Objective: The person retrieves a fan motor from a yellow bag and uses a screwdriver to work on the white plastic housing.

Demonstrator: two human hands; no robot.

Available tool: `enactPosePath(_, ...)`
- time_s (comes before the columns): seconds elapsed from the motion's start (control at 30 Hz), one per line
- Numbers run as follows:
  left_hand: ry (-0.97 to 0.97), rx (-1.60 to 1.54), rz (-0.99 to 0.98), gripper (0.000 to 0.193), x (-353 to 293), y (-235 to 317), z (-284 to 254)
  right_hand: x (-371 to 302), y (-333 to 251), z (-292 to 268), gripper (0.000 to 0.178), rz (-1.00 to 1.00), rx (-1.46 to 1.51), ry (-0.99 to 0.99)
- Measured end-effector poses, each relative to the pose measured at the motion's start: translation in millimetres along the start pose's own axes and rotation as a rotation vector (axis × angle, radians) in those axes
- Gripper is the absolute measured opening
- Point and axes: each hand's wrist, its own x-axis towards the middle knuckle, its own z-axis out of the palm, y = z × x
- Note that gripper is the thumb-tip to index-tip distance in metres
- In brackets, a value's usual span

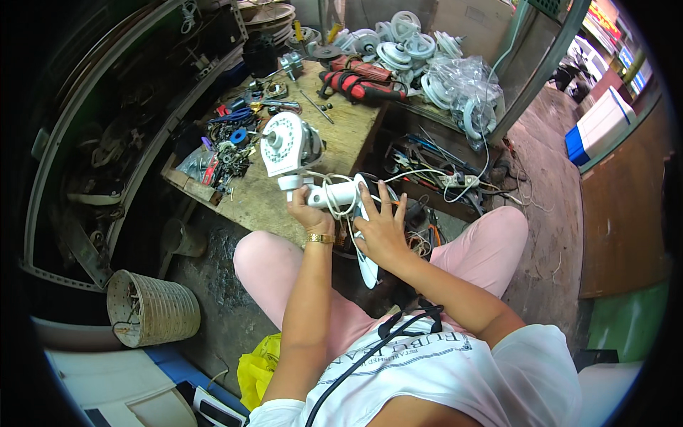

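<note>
White shirt [437,370] fills the foreground as loose hardware [231,153] crowds the left edge of a worktop [260,203]; the left hand [310,215] curls around a white fan unit [344,191] above the near edge; the right hand [385,231], fingers spread, rests on it; beyond the right edge, a tool-filled drawer [457,203].

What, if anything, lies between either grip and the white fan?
Nothing visible blocks either: the left grip holds the fan's neck, and the right grip touches its base. A white cord loops around the neck between them.
</note>
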Motion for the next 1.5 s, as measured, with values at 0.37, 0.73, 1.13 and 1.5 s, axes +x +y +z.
enactPosePath(0.37, -0.024, 0.023, 0.007, 0.014, 0, -2, 2, 3, 16, -5, 0.027, -0.037, 0.171, 0.001)
enactPosePath(0.73, -0.23, 0.104, -0.179, 0.025, -8, -12, 1, 234, 19, -127, 0.042, -0.846, -0.133, 0.207)
enactPosePath(1.13, -0.304, 0.14, -0.224, 0.027, -31, 3, 18, 254, -4, -113, 0.042, -0.944, -0.4, 0.062)
enactPosePath(1.5, -0.378, 0.164, -0.27, 0.027, -18, 0, 9, 254, -3, -139, 0.043, -1.13, -0.414, -0.022)
